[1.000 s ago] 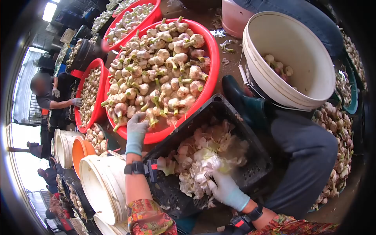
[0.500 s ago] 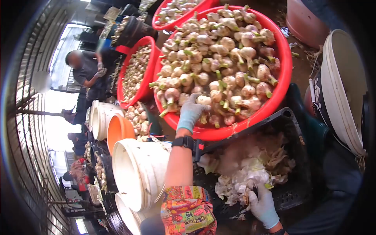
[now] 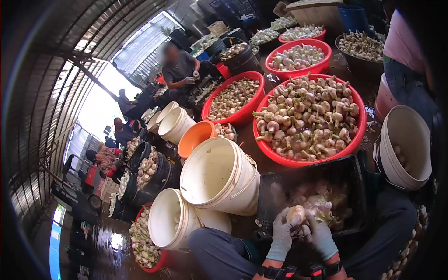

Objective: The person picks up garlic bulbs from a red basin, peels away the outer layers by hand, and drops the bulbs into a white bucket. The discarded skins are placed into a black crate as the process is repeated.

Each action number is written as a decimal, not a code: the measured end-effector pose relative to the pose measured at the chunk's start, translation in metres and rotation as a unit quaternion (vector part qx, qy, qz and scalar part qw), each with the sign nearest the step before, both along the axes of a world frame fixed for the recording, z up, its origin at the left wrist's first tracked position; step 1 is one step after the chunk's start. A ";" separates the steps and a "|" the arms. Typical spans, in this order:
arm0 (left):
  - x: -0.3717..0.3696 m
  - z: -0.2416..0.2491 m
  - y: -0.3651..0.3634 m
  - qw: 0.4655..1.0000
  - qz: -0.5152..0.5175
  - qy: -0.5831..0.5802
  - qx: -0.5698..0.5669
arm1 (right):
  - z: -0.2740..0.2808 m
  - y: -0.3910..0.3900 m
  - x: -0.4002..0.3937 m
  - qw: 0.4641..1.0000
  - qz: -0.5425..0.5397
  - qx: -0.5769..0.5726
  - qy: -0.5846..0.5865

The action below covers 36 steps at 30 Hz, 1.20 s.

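Both my hands wear pale gloves and meet low over a black plastic crate [image 3: 267, 191]. My left hand [image 3: 282, 233] is closed around a garlic bulb [image 3: 295, 214]. Right beside it, my right hand [image 3: 323, 235] has its fingers curled in toward the bulb; what they hold, if anything, is hidden. Loose papery garlic skins [image 3: 322, 205] lie in the crate just beyond my fingers. Past the crate stands a wide red tub [image 3: 361, 123] heaped with garlic bulbs [image 3: 308, 116] that have cut stems.
A white bucket [image 3: 247, 186] and another white bucket [image 3: 158, 219] stand left of the crate, with an orange bucket [image 3: 196, 137] behind. A large white bucket [image 3: 406, 147] is on the right. Further red tubs of garlic [image 3: 298, 58] stand behind. A co-worker [image 3: 179, 70] sits at the back.
My left hand has come back from the red tub to the crate with a garlic bulb and now meets my right hand. The view has swung, showing more of the room on the left.
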State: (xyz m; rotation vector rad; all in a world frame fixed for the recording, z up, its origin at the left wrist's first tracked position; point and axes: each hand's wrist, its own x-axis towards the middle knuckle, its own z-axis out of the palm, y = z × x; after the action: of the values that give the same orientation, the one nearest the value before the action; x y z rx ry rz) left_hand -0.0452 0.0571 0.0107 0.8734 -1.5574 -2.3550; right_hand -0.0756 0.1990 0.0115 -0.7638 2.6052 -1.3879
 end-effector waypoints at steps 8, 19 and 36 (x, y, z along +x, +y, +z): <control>0.037 0.030 0.000 0.981 0.069 -0.005 -0.179 | 0.002 -0.028 0.035 0.995 -0.003 -0.063 -0.078; 0.041 -0.010 -0.025 0.999 -0.009 0.043 -0.014 | 0.032 0.002 0.015 0.951 0.090 -0.192 -0.223; 0.038 0.005 -0.026 0.947 -0.149 -0.058 -0.278 | 0.003 -0.016 0.015 0.890 -0.007 -0.288 -0.353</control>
State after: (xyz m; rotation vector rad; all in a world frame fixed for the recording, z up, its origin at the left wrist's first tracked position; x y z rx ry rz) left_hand -0.0071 0.0310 0.0158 0.6845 -2.3783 -1.8667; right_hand -0.0605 0.1829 0.0140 -0.1881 1.6573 -1.9960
